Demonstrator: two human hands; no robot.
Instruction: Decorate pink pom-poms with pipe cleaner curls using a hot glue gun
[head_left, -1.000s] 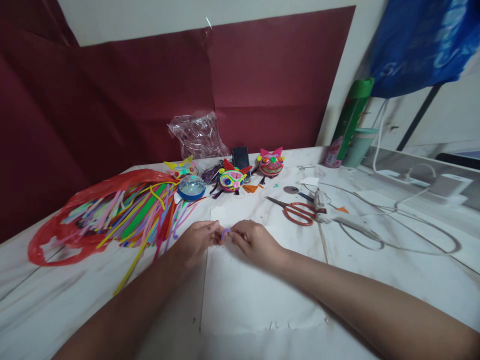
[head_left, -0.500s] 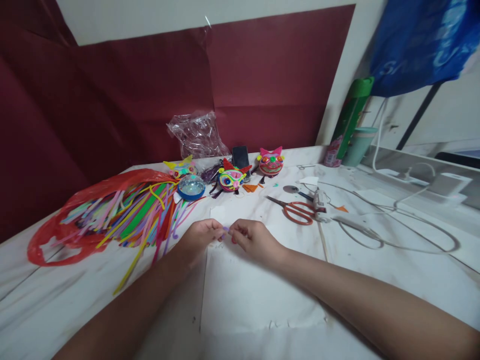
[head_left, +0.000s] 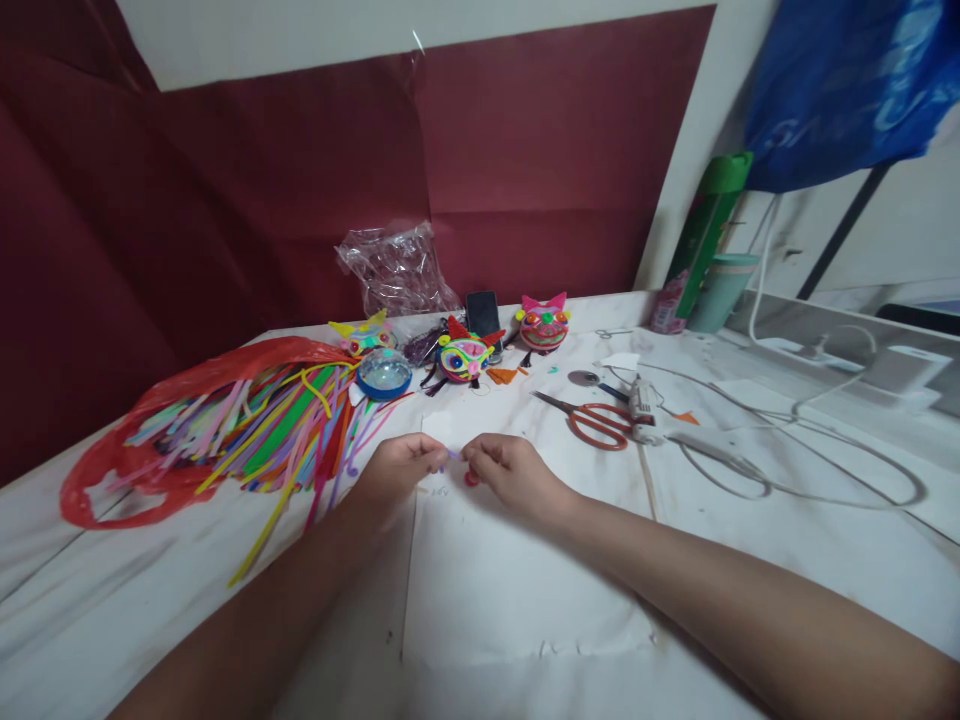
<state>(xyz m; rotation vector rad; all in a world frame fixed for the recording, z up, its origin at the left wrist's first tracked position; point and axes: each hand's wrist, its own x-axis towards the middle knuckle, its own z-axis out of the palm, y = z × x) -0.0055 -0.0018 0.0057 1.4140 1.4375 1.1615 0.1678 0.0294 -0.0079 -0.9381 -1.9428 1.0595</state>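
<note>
In the head view, the left hand (head_left: 399,466) and right hand (head_left: 517,478) each pinch a slim purple strip (head_left: 454,455) – it spans the small gap between their closed fingertips. A small red piece (head_left: 472,479) shows just under the right fingertips; whether held, I cannot tell. Below the grip lies white paper (head_left: 517,580); to its right, orange-handled scissors (head_left: 573,411); to its left, coloured strips (head_left: 262,440) on a red bag (head_left: 262,352); beyond it, a red-eared figure (head_left: 463,360).

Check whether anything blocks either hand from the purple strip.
Nothing visible does: the left hand and right hand both pinch the purple strip. A red piece shows just below it, not between.
</note>
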